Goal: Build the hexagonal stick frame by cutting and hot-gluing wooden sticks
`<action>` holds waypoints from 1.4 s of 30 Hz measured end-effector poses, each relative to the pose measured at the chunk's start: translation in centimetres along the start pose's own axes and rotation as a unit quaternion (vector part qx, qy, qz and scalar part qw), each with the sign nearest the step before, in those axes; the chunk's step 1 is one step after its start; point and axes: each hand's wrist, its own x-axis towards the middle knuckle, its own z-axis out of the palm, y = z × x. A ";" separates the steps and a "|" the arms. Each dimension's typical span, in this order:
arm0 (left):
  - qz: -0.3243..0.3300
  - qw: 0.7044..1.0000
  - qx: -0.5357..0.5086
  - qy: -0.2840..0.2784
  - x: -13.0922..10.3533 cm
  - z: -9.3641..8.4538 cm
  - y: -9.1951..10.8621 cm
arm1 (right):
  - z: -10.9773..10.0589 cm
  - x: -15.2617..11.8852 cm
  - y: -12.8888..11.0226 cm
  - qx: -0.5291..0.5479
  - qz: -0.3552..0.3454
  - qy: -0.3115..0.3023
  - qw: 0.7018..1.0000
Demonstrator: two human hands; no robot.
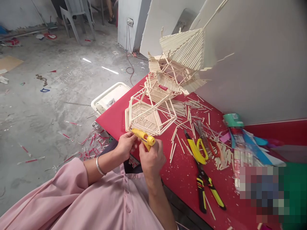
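Observation:
My right hand (152, 158) is closed around a yellow glue gun (144, 136), whose front end points left. My left hand (126, 147) is at that front end, thumb and fingers pinched together; what lies between them is too small to make out. Just beyond both hands stands a hexagonal frame of thin wooden sticks (165, 127), with a floor of sticks laid in nested hexagons (144, 118). Behind it rises a tiered, pagoda-like stick model (184, 48) with slatted roofs.
Loose sticks (175, 108) are scattered over the red tabletop (172, 179). To the right lie a yellow utility knife (195, 148), black-and-yellow snips (203, 179) and a green-topped container (233, 120). A white tub (96, 103) stands past the left edge; litter (96, 143) covers the floor.

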 end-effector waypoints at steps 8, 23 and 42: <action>-0.009 1.000 -0.007 0.002 -0.1 0.1 0.1 | 0.0 0.0 -0.2 0.008 -0.001 -0.003 1.000; -0.013 1.000 0.004 0.004 -0.4 0.2 0.4 | 0.0 -0.1 -0.2 -0.022 -0.020 -0.008 1.000; -0.012 1.000 0.020 -0.009 -0.2 0.2 0.2 | -0.1 -0.1 -0.4 -0.023 -0.015 -0.023 0.999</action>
